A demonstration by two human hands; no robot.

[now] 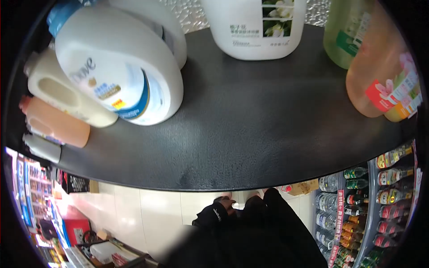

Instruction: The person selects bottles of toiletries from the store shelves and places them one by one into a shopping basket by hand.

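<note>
My left hand [228, 203] hangs low below the front edge of a black shelf [250, 134], at the end of a black sleeve [209, 216]. It is small and partly in shadow, so its fingers do not show clearly. No thing can be made out in it. I do not see my right hand. Above on the shelf, a white Dove pump bottle [129, 76] with a blue cap leans at the left. A white body wash bottle [252, 33] with a flower label stands at the back middle.
Cream [89, 105] and peach [60, 125] jugs line the shelf's left end. Green [342, 35] and orange [368, 76] bottles stand at its right. Below right, a rack holds several drink bottles [328, 201]. A red box [78, 230] sits lower left on pale floor tiles [152, 210].
</note>
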